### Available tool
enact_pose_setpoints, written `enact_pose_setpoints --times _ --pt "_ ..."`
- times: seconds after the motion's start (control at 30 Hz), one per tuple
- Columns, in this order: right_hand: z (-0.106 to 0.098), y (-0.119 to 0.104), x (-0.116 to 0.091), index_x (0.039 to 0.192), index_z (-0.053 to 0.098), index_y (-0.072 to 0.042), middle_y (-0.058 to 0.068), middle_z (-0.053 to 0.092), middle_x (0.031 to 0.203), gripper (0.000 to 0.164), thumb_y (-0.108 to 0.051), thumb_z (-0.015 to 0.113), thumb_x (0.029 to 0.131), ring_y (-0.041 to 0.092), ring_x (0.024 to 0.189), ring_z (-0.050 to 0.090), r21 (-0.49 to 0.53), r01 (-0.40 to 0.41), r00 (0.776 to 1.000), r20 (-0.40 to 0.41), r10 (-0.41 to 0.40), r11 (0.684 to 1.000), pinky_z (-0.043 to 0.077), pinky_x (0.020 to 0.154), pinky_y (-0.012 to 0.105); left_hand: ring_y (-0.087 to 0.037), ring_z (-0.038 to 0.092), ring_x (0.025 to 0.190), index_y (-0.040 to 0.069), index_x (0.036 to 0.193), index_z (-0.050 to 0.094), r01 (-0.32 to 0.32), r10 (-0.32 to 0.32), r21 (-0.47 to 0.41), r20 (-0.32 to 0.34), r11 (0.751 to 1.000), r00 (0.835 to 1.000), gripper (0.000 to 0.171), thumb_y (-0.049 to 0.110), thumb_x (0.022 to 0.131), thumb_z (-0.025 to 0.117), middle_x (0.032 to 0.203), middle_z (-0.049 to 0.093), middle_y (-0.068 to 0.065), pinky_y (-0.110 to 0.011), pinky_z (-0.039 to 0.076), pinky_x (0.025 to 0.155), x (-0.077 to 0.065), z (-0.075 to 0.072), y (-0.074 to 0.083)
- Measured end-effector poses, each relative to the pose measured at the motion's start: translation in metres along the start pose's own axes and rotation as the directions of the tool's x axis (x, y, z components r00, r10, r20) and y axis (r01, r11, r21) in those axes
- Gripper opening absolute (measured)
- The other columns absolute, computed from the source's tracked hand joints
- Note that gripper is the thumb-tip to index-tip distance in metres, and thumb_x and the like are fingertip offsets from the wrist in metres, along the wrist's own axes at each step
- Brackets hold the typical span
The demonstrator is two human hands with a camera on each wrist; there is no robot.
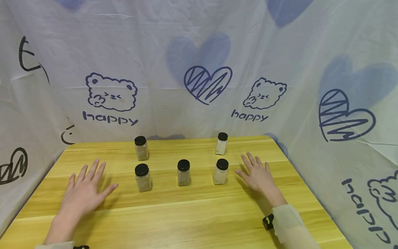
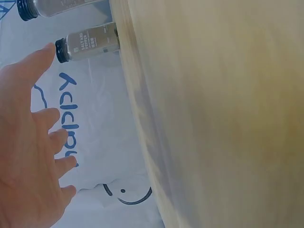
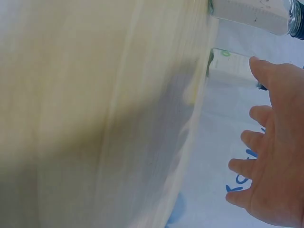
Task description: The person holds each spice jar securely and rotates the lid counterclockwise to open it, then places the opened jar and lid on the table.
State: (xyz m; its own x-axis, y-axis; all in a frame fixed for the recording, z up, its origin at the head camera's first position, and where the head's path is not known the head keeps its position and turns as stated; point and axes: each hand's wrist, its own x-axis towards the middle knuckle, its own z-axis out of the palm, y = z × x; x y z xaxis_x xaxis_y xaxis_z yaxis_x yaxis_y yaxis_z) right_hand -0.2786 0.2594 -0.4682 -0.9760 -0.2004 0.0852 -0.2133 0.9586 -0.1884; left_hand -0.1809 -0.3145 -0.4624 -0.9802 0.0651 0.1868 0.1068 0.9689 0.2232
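Several small clear jars with black lids stand upright on a wooden table. In the head view, a back left jar (image 1: 142,152) and a front left jar (image 1: 143,181) hold greyish-brown contents, as does the middle jar (image 1: 183,176). The back right jar (image 1: 221,147) and front right jar (image 1: 220,175) have whitish contents. My left hand (image 1: 82,195), fingers spread and empty, hovers left of the front left jar. On the other side, my right hand (image 1: 257,175) has its fingers spread beside the front right jar, its thumb nearest to it. Neither hand holds anything.
The light wooden table (image 1: 174,221) ends at a hanging white cloth (image 1: 161,103) printed with hearts, bears and lettering. The same cloth hangs along the left and right sides. A black wrist strap (image 1: 268,221) shows by the right sleeve (image 1: 292,224).
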Motion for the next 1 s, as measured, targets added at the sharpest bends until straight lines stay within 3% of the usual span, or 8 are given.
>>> enact_pose_setpoints --times 0.27,0.6,0.8,1.0 --pt "0.002 0.002 -0.002 0.167 0.024 -0.014 0.016 0.018 0.172 0.076 -0.053 0.049 0.107 0.05 0.153 0.021 0.008 0.006 0.999 -0.045 -0.006 1.0 0.01 0.119 0.078 -0.059 0.014 0.15 0.009 0.168 0.01 -0.015 0.014 -0.011 -0.024 1.0 1.0 0.097 0.067 0.101 0.051 0.173 0.004 -0.02 -0.079 0.0 0.117 0.0 -0.002 0.007" --pt "-0.003 -0.008 -0.005 0.166 0.027 -0.013 0.015 0.022 0.171 0.075 -0.057 0.044 0.108 0.047 0.152 0.026 0.046 0.034 0.989 -0.145 -0.027 0.998 0.015 0.123 0.071 -0.055 0.022 0.148 0.01 0.166 0.021 -0.076 0.072 -0.03 -0.12 0.997 0.99 0.088 0.059 0.102 0.056 0.172 0.014 -0.017 -0.076 0.003 0.12 0.002 -0.006 0.013" --pt "-0.009 -0.024 -0.007 0.163 0.033 -0.012 0.015 0.028 0.169 0.07 -0.051 0.049 0.108 0.044 0.151 0.032 0.091 0.077 0.967 -0.251 -0.052 0.993 0.019 0.124 0.066 -0.052 0.029 0.147 0.007 0.163 0.031 -0.132 0.118 -0.066 -0.181 0.989 0.976 0.081 0.052 0.102 0.06 0.169 0.025 -0.019 -0.071 0.006 0.123 0.005 -0.005 0.019" --pt "-0.015 -0.042 -0.009 0.158 0.042 -0.008 0.017 0.038 0.164 0.064 -0.043 0.056 0.106 0.043 0.147 0.039 0.083 0.155 0.927 -0.356 -0.116 0.984 0.026 0.123 0.063 -0.049 0.035 0.145 0.009 0.159 0.042 -0.196 0.146 -0.193 -0.247 0.961 0.958 0.071 0.043 0.101 0.067 0.166 0.034 -0.017 -0.069 0.019 0.122 0.006 -0.006 0.028"
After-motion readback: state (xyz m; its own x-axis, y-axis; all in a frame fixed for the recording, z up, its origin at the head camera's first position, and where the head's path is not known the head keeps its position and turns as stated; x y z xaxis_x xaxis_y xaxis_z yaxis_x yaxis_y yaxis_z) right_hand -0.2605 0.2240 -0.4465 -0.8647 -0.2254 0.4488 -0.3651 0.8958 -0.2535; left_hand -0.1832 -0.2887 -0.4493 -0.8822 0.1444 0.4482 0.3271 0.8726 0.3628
